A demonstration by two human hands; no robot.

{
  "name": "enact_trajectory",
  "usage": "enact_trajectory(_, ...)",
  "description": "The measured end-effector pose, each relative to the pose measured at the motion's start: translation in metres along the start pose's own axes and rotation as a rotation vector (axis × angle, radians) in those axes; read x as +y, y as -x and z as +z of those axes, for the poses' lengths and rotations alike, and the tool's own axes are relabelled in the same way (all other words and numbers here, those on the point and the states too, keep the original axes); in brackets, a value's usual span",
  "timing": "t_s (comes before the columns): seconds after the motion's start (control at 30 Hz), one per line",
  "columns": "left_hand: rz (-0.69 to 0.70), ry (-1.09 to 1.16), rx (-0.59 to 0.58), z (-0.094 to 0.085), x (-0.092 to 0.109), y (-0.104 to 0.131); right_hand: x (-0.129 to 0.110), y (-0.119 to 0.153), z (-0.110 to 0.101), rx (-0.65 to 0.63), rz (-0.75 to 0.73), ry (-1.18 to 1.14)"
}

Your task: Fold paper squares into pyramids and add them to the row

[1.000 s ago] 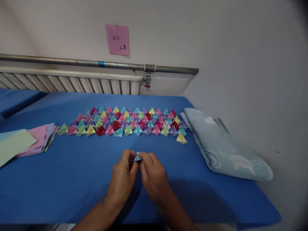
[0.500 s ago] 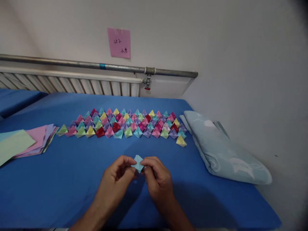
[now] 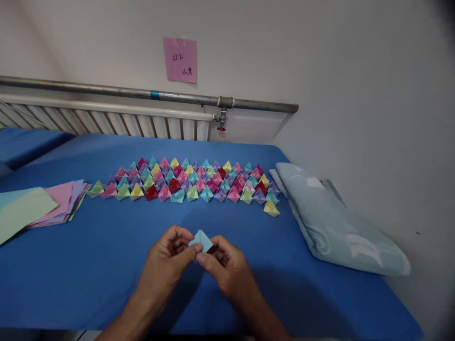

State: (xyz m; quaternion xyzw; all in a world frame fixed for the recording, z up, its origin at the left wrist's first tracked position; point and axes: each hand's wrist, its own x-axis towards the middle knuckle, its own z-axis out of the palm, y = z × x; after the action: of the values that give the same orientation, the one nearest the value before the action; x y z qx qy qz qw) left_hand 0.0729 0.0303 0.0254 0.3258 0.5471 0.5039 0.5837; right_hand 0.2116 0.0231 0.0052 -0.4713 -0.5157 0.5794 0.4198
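A small folded light blue paper [image 3: 203, 240] is pinched between both hands above the blue surface [image 3: 117, 265]. My left hand [image 3: 170, 253] grips its left side, with the thumb lying across the front. On the lower right edge, my right hand [image 3: 227, 265] holds it between thumb and fingers. Beyond the hands, several colourful folded paper boats [image 3: 192, 193] stand in close rows. One yellow boat [image 3: 271, 209] sits in front of the rows at their right end.
Loose coloured sheets [image 3: 31, 208] lie at the left. A folded grey-green blanket [image 3: 334, 222] rests at the right against the wall. Behind are a white radiator [image 3: 131, 124], a metal pipe [image 3: 106, 90] and a pink note [image 3: 180, 60] on the wall.
The light blue paper has turned in my fingers and now shows a broader, plain face. My left thumb has moved onto its front, and my right thumb has shifted to its lower edge.
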Motion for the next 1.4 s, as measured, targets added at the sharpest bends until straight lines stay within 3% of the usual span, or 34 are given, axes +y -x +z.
enact_trajectory(0.2,-0.023,0.002,-0.001,-0.004,-0.006,-0.003,-0.002,-0.002,-0.003,-0.042,0.044,0.0)
enact_trajectory(0.37,-0.105,-0.093,-0.099,-0.006,0.001,-0.005,-0.001,-0.001,-0.005,-0.057,0.051,0.064)
enact_trajectory(0.6,0.006,-0.271,-0.145,-0.008,0.004,-0.005,0.002,0.0,-0.003,-0.112,0.071,0.086)
enact_trajectory(0.77,0.01,-0.245,-0.143,-0.009,-0.002,-0.008,0.002,0.001,-0.001,-0.132,0.068,0.104)
enact_trajectory(0.93,-0.09,-0.118,-0.225,-0.01,-0.007,-0.01,0.003,-0.001,-0.002,-0.186,0.143,-0.032)
enact_trajectory(1.23,-0.081,-0.164,-0.236,-0.012,-0.008,-0.01,0.005,-0.001,-0.003,-0.206,0.202,-0.04)
enact_trajectory(1.4,-0.012,-0.375,-0.188,-0.014,-0.006,-0.011,0.004,-0.004,-0.006,-0.157,0.167,0.005)
